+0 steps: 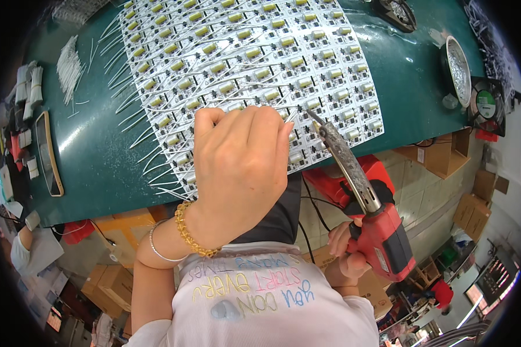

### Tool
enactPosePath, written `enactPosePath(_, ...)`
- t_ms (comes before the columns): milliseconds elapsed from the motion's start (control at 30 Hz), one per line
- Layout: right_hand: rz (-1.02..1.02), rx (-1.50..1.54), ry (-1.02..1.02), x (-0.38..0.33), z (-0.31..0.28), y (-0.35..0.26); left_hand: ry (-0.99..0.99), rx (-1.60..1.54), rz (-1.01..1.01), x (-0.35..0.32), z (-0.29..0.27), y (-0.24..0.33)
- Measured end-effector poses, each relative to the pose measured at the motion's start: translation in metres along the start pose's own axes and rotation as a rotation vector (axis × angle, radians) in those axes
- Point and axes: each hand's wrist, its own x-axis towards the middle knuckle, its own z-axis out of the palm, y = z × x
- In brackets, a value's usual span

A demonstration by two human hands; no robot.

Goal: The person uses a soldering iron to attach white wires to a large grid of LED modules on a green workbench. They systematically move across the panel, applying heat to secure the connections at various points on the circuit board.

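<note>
From where I stand, the person is bent over a green worktop [98, 153], where a large sheet of small white circuit boards [341, 87] lies out flat, reaching the near edge, every board carrying a yellowish cylinder-shaped part. The right hand [350, 254], low in front of the body and beyond the worktop's edge, has its grip wrapped around the handle of a red-and-black soldering gun [382, 240]. The gun's long metal barrel slants up and to the left, its tip over the sheet just beside the left hand [240, 165]; I can't tell whether it touches a board. That left hand is over the sheet's near part, knuckles up and fingers bent, with white wire ends beside the fingertips; its grip is hidden underneath, so I can't say whether it pinches one. A yellow beaded bracelet [194, 234] circles the wrist. White wires [134, 118] fringe the sheet's left side. Farther left lie a loose heap of cut wires [69, 69] and a phone [51, 153]; off to the right a round bowl [458, 72] stands near a spool [485, 104].
</note>
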Motion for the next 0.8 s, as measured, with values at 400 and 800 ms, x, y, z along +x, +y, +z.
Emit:
enactPosePath(400,-0.066,-0.244,0.004,0.008,-0.035,-0.05,0.052,-0.132,-0.133,0.008,-0.032,-0.009)
enactPosePath(800,0.035,-0.11,-0.007,-0.026,-0.029,-0.001,-0.106,-0.145,-0.013,0.006,-0.012,-0.009)
